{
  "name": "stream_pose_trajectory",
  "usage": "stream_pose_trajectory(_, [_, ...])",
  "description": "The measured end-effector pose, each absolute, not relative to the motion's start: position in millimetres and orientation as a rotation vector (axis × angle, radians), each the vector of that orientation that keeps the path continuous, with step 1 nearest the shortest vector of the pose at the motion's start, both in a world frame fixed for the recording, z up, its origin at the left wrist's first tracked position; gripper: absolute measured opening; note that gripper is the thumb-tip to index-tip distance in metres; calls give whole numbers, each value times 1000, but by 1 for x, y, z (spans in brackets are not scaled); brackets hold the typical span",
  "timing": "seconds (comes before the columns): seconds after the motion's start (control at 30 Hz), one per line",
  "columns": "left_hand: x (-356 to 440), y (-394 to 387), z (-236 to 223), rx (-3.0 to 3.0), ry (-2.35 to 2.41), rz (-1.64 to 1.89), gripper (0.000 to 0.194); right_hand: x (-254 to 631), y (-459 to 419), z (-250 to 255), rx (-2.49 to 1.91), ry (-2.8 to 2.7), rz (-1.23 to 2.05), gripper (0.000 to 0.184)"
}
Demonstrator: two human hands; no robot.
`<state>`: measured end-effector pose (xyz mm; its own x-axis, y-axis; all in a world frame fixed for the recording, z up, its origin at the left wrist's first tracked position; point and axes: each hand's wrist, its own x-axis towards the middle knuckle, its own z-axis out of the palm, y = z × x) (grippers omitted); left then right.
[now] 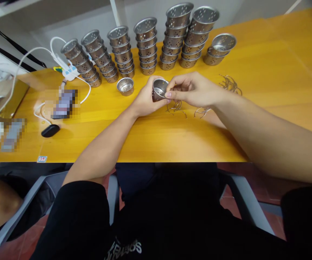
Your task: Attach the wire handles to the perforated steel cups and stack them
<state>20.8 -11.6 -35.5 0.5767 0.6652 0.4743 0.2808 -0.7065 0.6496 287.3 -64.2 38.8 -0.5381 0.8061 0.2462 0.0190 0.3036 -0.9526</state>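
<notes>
My left hand [145, 99] is wrapped round a small perforated metal strainer cup [159, 90], its mouth tilted up towards me. At the cup's right rim, the thumb and forefinger of my right hand [187, 88] are pinched together. Whatever lies between those fingertips is too small or hidden to make out. Thin curved wire pieces [176, 105] lie on the table just below my hands, and more bent wires [230, 85] rest beyond my right wrist. A single shallow metal cup [125, 86] stands to the left of my left hand.
Several tall stacks of perforated cups [147, 47] line the back of the yellow table [150, 144], with a short stack [221, 48] at their right. On the left are a power strip [70, 72], white cables, a blurred phone [65, 104] and a black oval object [50, 130]. Someone's bare limb [1, 202] shows at lower left.
</notes>
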Motion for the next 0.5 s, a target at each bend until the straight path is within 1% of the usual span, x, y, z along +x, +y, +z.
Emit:
stream_pose_trajectory(0.1, [20,-11,-35,2295,733,996,89,287,-65,40,-736,-1816,1304,62])
stream_pose_trajectory(0.3, [21,-11,-35,2267,703,1008,95,287,-68,44,-756,-1853,1237,67])
stream_pose_trajectory(0.4, [20,-7,-37,2254,749,1035,99,290,-70,41,-819,-1825,1045,70])
stream_pose_trajectory(0.43, [19,-5,-38,2253,766,1047,101,291,-70,40,-832,-1826,961,68])
stream_pose_trajectory(0.5, [16,1,-42,2259,791,1078,103,294,-69,38,-848,-1878,799,56])
